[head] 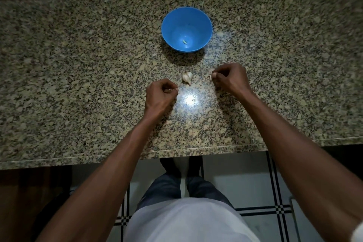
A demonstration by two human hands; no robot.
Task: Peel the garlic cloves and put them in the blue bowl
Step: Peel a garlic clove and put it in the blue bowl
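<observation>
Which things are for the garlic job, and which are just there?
For the job: blue bowl, peeled clove in it, garlic piece on the counter, small bit pinched by the right hand, left hand.

Just there: granite counter, tiled floor.

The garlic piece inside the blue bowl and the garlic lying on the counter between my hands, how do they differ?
The piece in the bowl is small, single and faintly greenish, apparently peeled; the garlic on the counter is a larger whitish clump in its papery skin. One lies at the bottom of the blue bowl, the other on the granite counter. Neither is being touched.
</observation>
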